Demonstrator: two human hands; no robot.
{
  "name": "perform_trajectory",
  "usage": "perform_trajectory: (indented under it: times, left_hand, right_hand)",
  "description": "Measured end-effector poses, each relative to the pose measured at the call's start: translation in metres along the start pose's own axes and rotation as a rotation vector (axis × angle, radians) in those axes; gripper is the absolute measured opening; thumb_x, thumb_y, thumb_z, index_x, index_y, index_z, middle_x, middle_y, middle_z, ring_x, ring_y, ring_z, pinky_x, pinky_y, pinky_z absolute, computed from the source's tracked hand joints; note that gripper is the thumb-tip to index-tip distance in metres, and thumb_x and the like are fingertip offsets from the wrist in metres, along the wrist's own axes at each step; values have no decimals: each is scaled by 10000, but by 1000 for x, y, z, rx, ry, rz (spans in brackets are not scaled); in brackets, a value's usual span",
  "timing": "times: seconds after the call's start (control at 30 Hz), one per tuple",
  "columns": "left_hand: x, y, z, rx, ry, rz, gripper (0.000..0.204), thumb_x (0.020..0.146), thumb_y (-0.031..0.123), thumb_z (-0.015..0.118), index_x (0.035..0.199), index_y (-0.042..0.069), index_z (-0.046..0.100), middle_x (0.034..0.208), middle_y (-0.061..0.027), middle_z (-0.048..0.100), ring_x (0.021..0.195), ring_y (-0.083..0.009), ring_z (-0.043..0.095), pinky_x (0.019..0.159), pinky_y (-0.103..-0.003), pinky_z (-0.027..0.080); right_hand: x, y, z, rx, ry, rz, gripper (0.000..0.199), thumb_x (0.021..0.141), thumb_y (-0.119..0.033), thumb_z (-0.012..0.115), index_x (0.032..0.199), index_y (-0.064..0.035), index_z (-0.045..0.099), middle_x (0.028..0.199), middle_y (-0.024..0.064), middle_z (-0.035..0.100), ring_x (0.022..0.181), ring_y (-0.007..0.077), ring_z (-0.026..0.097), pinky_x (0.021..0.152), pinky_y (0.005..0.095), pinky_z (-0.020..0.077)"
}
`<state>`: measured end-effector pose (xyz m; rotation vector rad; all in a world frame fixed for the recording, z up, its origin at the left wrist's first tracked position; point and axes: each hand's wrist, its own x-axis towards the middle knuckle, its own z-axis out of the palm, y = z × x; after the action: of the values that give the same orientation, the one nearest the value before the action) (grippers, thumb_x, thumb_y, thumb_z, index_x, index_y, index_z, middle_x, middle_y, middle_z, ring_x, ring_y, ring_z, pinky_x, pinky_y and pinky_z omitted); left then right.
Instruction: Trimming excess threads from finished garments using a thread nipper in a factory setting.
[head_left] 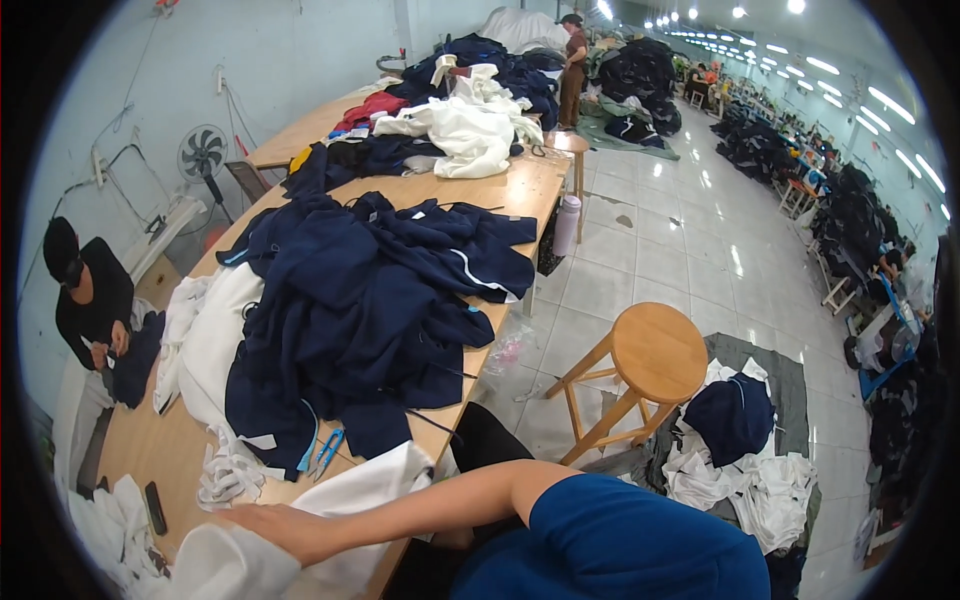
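The right hand (pixel 275 528) lay over the white cloth (pixel 235 565), which spread beneath it and out past the wrist; whether the fingers were clamped on it, I couldn't tell. Beyond the hand lay blue snips (pixel 328 449) and navy garments (pixel 350 300).

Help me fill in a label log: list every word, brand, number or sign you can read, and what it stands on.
None can be read.
White cloth at the hand: no text shows.
Pale patch on the navy pile: too small to tell if printed.
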<state>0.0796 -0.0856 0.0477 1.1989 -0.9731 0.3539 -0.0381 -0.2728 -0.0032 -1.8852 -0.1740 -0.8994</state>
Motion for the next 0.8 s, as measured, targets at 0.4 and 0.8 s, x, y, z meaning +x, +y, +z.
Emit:
perform_trajectory:
  times: [0.4,0.8]
  left_hand:
    - [-5,5,87,-455,-52,-716,860,779,454,669,1372,-38,288,1347,-178,429,1283,-320,359,1072,-412,256]
    - [-166,-57,153,404,-1049,-284,383,785,156,617,1150,78,534,1331,-194,388,1255,-359,339,1030,-453,260]
  right_hand:
    - [-62,-153,-215,94,-81,448,206,752,-118,670,898,22,636,765,32,640,676,99,540,650,281,460]
    - [-189,-219,-261,-113,-754,1363,300,797,-235,624,930,33,601,838,178,636,781,255,594,722,364,465]
